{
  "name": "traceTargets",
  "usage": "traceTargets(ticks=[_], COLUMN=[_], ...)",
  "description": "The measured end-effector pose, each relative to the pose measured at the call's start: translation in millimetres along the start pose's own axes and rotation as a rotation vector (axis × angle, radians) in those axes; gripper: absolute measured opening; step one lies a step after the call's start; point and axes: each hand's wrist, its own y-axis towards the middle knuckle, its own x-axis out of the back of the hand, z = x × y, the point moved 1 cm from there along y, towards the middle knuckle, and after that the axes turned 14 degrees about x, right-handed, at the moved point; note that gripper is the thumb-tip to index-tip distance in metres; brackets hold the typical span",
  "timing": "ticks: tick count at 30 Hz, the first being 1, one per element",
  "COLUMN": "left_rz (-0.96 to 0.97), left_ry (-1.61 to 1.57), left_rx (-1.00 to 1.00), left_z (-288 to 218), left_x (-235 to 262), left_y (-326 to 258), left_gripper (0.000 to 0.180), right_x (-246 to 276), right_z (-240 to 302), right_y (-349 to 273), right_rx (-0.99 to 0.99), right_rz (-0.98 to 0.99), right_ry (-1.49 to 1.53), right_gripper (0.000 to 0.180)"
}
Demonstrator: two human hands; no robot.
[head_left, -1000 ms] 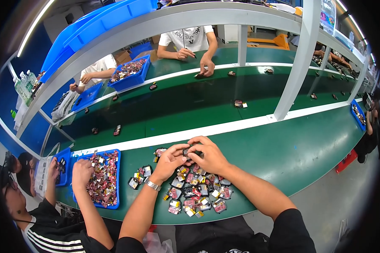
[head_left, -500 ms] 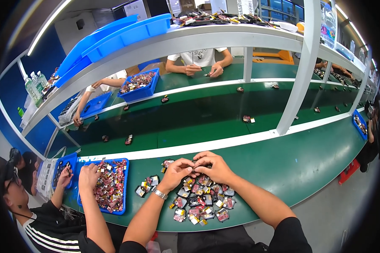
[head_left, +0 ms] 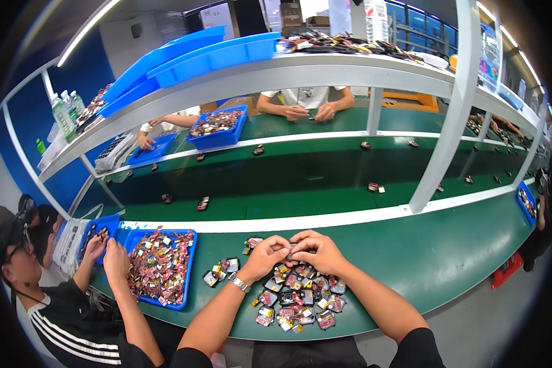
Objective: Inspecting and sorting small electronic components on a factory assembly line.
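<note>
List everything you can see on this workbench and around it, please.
small parts: a heap, too many to count, black, red and silver, on the green table in front of the person
small part: one, dark, pinched between both hands, details too small to tell
green table: one, long, with a darker belt running down its middle
blue tray: one, full of parts, left of the heap
blue bins: several, on the far side and on the shelf
white shelf: one, overhead
stray parts: a few, on the belt
co-workers: one at left, others across
left hand: own, wristwatch on the wrist
right hand: own, bare
</note>
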Motion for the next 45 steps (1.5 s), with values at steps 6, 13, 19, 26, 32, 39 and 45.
traceTargets(ticks=[6, 13, 19, 26, 32, 39, 45], left_rz=[-0.016, -0.002, -0.018, -0.016, 0.001, -0.019, -0.041], left_ry=[0.004, 0.037, 0.021, 0.084, 0.106, 0.079, 0.047], left_rx=[-0.028, -0.001, -0.003, 0.002, 0.004, 0.001, -0.031], left_z=[-1.2, 2.0, 0.0, 3.8, 1.3, 6.4, -6.7], left_x=[-5.1, -0.7, 1.9, 2.1, 0.9, -0.4, -14.1], left_y=[1.1, 2.7, 2.7, 3.9, 2.2, 3.8, 1.8], left_gripper=[0.018, 0.014, 0.014, 0.019, 0.018, 0.015, 0.034], right_x=[-6.6, -7.8, -7.0, -6.2, -4.6, -6.7, -12.8], right_z=[0.7, -0.7, 6.1, 8.5, 11.8, 18.8, 21.3], right_y=[-2.4, -3.3, 2.5, 0.2, -0.1, -0.6, -1.9], right_rx=[-0.132, -0.074, -0.022, -0.009, -0.055, 0.078, 0.137], right_rz=[-0.106, -0.125, -0.094, -0.077, -0.077, -0.001, -0.093], right_ry=[0.066, 0.014, -0.097, -0.166, -0.161, -0.448, -0.566], right_gripper=[0.012, 0.014, 0.011, 0.011, 0.011, 0.013, 0.010])
